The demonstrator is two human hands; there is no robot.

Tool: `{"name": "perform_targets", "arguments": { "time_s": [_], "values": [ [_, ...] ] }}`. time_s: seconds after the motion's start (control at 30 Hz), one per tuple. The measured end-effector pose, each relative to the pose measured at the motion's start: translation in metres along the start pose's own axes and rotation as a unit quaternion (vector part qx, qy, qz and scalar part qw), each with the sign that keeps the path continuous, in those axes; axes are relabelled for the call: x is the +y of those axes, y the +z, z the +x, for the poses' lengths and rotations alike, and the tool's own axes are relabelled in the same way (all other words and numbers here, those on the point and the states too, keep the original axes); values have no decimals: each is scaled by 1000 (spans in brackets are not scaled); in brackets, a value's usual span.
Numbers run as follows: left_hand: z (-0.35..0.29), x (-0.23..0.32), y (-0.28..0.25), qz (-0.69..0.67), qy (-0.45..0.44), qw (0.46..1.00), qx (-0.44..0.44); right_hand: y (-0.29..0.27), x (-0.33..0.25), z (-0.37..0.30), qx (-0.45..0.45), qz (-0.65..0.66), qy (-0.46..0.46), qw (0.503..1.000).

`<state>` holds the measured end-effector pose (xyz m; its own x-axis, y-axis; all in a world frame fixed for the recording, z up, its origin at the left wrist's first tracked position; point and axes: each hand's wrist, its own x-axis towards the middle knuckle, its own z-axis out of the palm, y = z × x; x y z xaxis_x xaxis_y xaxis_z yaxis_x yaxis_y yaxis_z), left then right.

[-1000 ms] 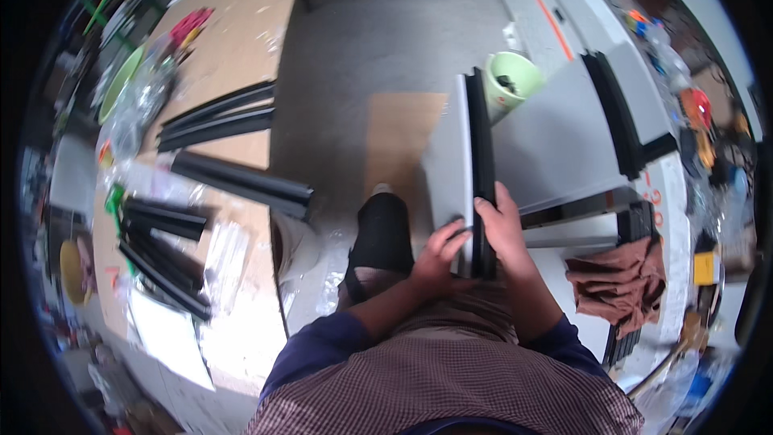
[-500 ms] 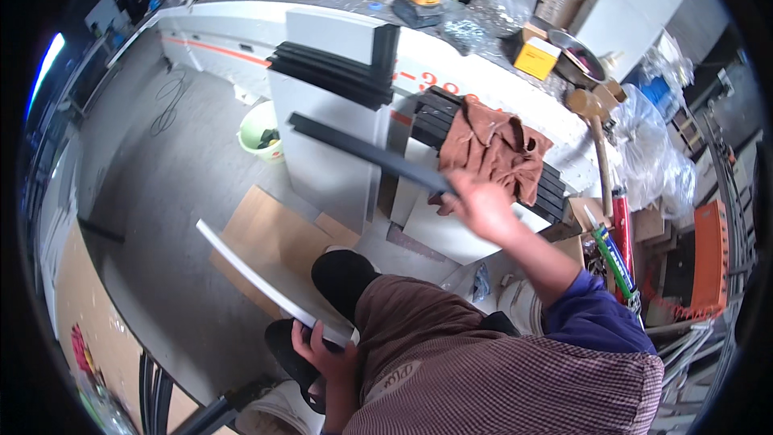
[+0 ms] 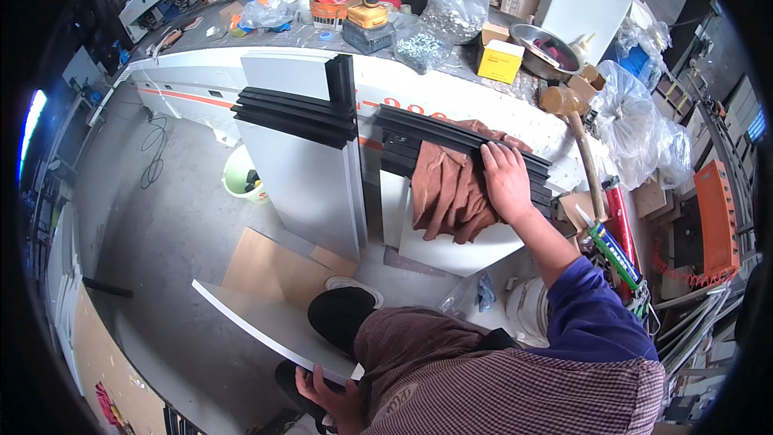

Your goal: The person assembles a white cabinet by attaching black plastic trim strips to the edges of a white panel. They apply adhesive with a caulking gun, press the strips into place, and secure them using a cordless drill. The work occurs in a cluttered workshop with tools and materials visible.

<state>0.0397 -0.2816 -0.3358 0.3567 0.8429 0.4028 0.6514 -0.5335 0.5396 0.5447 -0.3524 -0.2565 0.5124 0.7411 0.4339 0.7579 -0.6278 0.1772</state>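
Note:
In my left hand, at the lower middle, is the edge of a white panel. The panel stands slanted by my legs, its long edge running up to the left. My right hand has its fingers bent over a long black profile strip. That strip lies across a crumpled brown cloth, on top of more black strips. Under them stands a white panel. Left of it, another stack of black strips rests on a tall light panel.
A workbench along the back carries a yellow drill, bags of screws, a yellow box and a metal bowl. At the right are a mallet and a green sealant tube. A pale green bucket stands on the floor.
My right hand has brought the black strip up and right, from mid-air onto the brown cloth and the stack. The left hand still holds the white panel. The view has shifted somewhat.

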Motion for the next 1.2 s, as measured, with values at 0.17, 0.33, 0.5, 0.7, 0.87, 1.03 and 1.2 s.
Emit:
{"name": "perform_targets", "arguments": {
  "time_s": [0.17,0.33,0.5,0.7,0.87,1.03,1.2],
  "values": [
    [2,10,-5,16,-6,1000,-7,-11,-27,-7,107,93,-17,990],
    [-1,5,7,16,3,999,28,-17,-103,-45,91,385,-88,914],
    [-12,-13,22,-11,17,1000,20,-22,-170,-130,-120,515,-124,840],
    [-21,-25,24,-7,-20,1000,23,-3,-160,-173,-273,443,-130,844],
    [-19,-25,20,16,-15,999,25,-17,-118,-170,-254,395,-121,875],
    [-19,-28,20,5,-16,1000,20,-46,-19,-171,-477,149,-72,863],
    [-17,-34,24,11,42,997,70,-68,150,-209,-331,-105,226,910]
  ]
}}
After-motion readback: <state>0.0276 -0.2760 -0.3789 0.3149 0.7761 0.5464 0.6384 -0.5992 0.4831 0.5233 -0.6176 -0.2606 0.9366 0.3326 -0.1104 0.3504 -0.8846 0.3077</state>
